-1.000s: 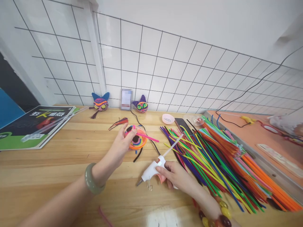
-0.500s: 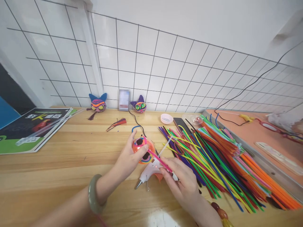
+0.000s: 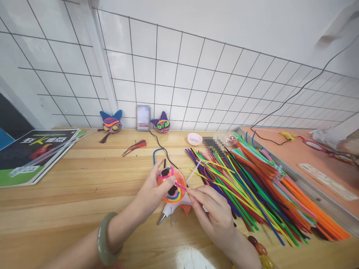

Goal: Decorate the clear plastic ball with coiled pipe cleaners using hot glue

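Observation:
My left hand (image 3: pixel 150 190) is wrapped around the left side of a clear orange-tinted ball (image 3: pixel 183 178), its thumb pressing on the front. Coloured pipe cleaner strips and two black eye-like patches cover part of the ball. A pink pipe cleaner (image 3: pixel 181 186) runs across the front from under the left thumb. Its right part is pinched between the fingertips of my right hand (image 3: pixel 213 211), close to the ball's edge. Below the ball, a white glue gun (image 3: pixel 169 209) lies on the table, partly hidden by the ball and right hand, its metal nozzle pointing down-left.
Many loose pipe cleaners (image 3: pixel 252 190) spread across the right side. Two finished-looking cat-eared balls, one blue-eared (image 3: pixel 111 123) and one purple-eared (image 3: pixel 162 123), sit by the wall. A magazine (image 3: pixel 47 149) lies left; a pink bowl (image 3: pixel 194 139) stands behind.
My right hand's fingertips have come in closer to the ball along the pink pipe cleaner, and less of it shows between the hands. The ball stays in my left hand. The view has shifted slightly.

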`<state>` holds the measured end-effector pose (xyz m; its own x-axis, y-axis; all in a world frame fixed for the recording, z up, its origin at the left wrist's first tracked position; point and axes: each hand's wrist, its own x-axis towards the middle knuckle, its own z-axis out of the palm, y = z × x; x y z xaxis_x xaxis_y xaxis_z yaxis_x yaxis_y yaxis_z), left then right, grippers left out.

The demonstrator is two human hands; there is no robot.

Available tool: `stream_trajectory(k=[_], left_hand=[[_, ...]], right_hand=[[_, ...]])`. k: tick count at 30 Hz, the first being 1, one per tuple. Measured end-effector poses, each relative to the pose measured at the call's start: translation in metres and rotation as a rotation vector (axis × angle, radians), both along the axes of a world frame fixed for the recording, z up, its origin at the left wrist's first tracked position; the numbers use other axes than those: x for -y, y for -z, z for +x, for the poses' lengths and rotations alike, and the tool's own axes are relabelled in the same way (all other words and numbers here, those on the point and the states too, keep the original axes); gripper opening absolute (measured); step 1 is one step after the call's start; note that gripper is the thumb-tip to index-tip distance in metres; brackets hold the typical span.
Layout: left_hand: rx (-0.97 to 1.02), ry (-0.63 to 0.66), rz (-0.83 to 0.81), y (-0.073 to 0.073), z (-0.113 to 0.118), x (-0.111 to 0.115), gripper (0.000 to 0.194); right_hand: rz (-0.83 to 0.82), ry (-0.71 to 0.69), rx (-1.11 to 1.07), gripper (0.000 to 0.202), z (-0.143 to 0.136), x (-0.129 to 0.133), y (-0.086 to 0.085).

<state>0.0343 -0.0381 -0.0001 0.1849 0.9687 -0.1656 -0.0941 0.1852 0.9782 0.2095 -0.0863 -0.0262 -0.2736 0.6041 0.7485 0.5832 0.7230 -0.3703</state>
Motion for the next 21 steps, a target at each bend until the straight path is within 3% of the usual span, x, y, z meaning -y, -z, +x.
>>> stream_trajectory(k=[6, 21], left_hand=[[0.037, -0.011, -0.057, -0.0043, 0.0011, 0.0006, 0.075], [0.091, -0.047, -0.159, -0.0038, 0.0039, 0.0046, 0.073]], right_hand=[[0.022, 0.029, 0.009, 0.029, -0.0032, 0.0006, -0.0042], [0.052, 0.052, 0.126, 0.028, -0.0051, 0.0024, -0.0034]])
